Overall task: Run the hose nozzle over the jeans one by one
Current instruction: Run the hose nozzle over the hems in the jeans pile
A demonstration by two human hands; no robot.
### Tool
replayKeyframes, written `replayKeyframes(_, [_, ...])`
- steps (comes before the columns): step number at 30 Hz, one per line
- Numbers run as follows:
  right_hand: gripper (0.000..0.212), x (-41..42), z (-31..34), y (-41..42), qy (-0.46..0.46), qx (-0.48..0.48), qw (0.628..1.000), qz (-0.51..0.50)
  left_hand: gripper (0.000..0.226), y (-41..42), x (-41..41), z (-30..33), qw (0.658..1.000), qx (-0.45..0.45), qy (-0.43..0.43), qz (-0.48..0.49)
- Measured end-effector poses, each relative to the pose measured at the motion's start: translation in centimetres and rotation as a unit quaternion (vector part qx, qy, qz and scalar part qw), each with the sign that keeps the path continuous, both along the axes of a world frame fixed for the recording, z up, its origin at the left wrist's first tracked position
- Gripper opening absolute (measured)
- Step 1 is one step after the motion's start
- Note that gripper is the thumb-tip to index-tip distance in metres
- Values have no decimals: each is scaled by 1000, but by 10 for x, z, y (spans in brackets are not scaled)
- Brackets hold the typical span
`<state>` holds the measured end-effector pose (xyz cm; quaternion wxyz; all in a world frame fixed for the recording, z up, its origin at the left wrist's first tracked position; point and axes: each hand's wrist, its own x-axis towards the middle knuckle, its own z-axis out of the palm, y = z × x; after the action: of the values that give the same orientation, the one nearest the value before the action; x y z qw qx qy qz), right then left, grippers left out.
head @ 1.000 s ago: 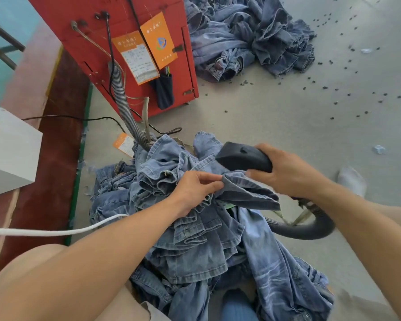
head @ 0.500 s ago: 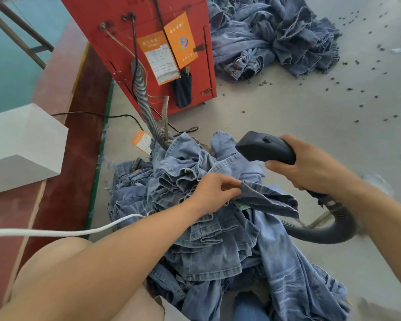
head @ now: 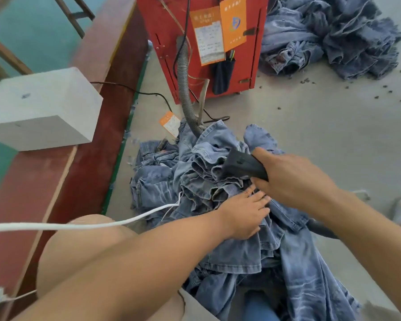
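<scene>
Nozzle (head: 242, 166) lowered onto jeans (head: 208, 181), labels unreadable

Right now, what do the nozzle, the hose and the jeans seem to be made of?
Nozzle: probably hard plastic, matte black, with smooth moulded faces.
Hose: likely flexible plastic, grey, with close ribs along its length.
Jeans: denim, faded blue, with stitched hems and soft folds; the right hand grips the nozzle against them.
</scene>
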<state>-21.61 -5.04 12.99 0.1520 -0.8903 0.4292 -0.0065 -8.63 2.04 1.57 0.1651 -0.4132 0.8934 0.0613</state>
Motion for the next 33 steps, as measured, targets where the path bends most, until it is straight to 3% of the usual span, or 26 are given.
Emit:
replayKeyframes(4, [28, 44, -3, -4, 13, -17, 999, -24, 59, 0, 4, 1, 1000, -7, 20, 2])
replayKeyframes(8, [26, 51, 9, -26, -106, -29, 990, -89, 59, -7, 4, -1, 999, 25, -11, -17])
replayKeyframes(10, [28, 36, 17, -41, -122, -19, 988, -97, 57, -11, 5, -1, 999, 39, -9, -16])
replayKeyframes(16, [27, 8, 2, -33, 37, 95, 995, -22, 52, -13, 3, 2, 999, 37, 7, -12])
replayKeyframes(19, [27, 30, -6, -28, -36, 70, 996, -33, 53, -12, -1, 4, 999, 41, -23, -15])
replayKeyframes(22, [31, 33, 14, -41, -187, 13, 976, -108, 52, -14, -1, 11, 998, 68, 2, -1])
replayKeyframes(24, [31, 6, 34, -52, -248, -10, 960, -133, 48, -15, 2, 16, 996, 75, 38, 6])
replayKeyframes(26, [29, -36, 48, -56, -251, 14, 959, -133, 46, -15, 5, 19, 996, 69, 52, 7])
replayKeyframes(33, [25, -162, -1, -16, -145, 159, 957, -195, 45, -14, 7, 17, 995, 57, 73, 31])
